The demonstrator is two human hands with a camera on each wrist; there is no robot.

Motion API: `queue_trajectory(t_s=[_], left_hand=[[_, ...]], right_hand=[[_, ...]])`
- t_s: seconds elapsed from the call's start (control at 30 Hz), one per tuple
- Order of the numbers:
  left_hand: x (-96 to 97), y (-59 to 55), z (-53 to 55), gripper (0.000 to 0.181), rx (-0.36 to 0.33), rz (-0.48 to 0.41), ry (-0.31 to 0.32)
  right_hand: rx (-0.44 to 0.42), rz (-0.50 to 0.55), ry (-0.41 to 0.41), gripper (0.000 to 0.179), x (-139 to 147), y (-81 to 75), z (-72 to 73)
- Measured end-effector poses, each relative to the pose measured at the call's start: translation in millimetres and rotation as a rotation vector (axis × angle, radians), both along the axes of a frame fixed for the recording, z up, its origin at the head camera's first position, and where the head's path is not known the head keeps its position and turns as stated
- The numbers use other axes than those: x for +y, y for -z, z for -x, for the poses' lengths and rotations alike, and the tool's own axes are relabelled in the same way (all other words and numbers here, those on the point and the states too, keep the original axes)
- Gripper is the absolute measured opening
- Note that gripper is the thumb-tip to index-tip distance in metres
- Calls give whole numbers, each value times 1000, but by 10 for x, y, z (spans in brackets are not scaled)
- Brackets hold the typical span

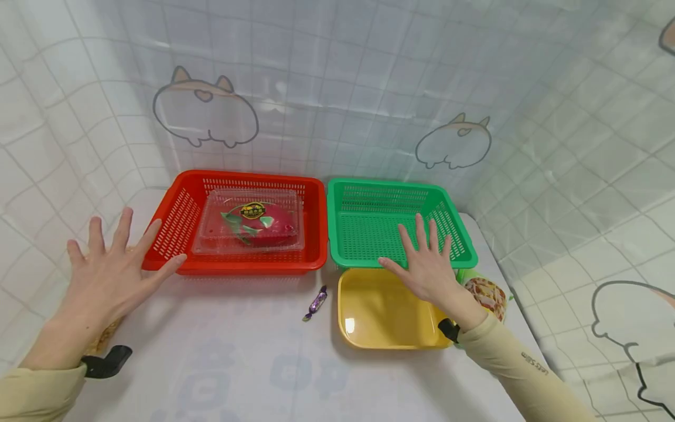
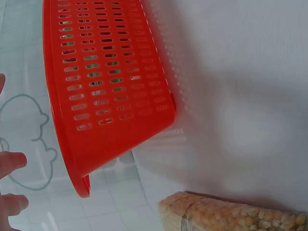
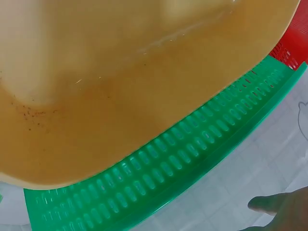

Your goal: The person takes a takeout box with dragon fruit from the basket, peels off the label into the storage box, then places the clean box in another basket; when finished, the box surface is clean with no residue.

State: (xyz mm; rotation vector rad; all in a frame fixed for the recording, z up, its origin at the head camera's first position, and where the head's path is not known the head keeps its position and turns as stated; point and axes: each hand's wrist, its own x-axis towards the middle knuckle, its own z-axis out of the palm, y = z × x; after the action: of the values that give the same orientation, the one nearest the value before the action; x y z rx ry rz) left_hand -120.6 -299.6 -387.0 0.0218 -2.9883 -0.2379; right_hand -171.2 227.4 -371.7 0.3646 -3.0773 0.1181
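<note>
My left hand (image 1: 108, 278) is spread with straight fingers, left of the red basket (image 1: 237, 271) and holding nothing. Inside that basket lies a clear plastic box (image 1: 211, 234) with a black and gold label, a pink and green item (image 1: 274, 227) showing through it. My right hand (image 1: 429, 269), fingers also spread, is over the yellow tub (image 1: 379, 316) and the front edge of the green basket (image 1: 364, 234). Nothing is in its grasp. Fingertips of the left hand show at the left edge of its wrist view; part of the right hand shows at the lower right of its own.
A purple-wrapped candy (image 1: 317, 301) lies on the white table (image 1: 253, 351) left of the tub. A patterned packet (image 1: 486, 296) is partly hidden behind the right forearm. By the left wrist lies a bag of tan pieces (image 2: 240, 214). A gridded sheet (image 1: 327, 88) hangs behind the baskets.
</note>
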Motion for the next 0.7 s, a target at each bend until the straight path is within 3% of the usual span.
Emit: queue_trajectory(t_s=[0.23,0.37,0.57,0.7], left_hand=[[24,-9,34,97,-24,11,19],[111,-23,101,94,-50,-77,50],[221,-77,242,83,-63,-283,122],[232,-144,370,79,-131,-358,139]], right_hand=[[6,57,-20,90,-136,-44,9],[3,167,-55,85,-316,-99,18],[-27,323,-141,72,-659,-229,96],[-92,415,-170,63,-877,-319,192]])
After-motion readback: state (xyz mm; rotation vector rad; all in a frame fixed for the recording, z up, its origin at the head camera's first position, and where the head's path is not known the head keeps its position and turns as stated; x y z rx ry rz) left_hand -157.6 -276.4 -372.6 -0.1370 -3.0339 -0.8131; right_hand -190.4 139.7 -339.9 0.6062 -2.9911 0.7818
